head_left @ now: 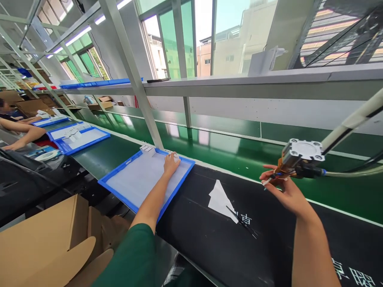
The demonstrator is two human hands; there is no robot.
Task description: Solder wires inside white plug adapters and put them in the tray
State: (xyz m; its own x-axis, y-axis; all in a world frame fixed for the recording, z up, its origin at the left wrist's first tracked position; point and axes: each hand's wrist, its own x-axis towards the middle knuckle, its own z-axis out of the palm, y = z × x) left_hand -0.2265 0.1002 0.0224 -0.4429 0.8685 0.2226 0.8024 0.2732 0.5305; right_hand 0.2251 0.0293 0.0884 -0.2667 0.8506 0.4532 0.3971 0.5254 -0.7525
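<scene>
My left hand [171,163] reaches into a blue-rimmed tray [131,185], its fingers closed at some small white pieces near the far rim. What exactly they grip is too small to name. My right hand [283,187] is raised beneath a metal machine head [303,153] and pinches a small, thin white piece [268,180] at its tip. On the black mat [206,227] between my arms lies a torn white paper [220,199], with dark tweezers [242,223] partly across it. A few white pieces [147,150] stand at the tray's far corner.
More blue-rimmed trays [79,137] line the bench to the left, where a co-worker's arm [20,133] rests. An open cardboard box [38,235] stands at lower left. A slanted metal post [131,71] and a shelf [239,85] rise behind the green conveyor [215,143].
</scene>
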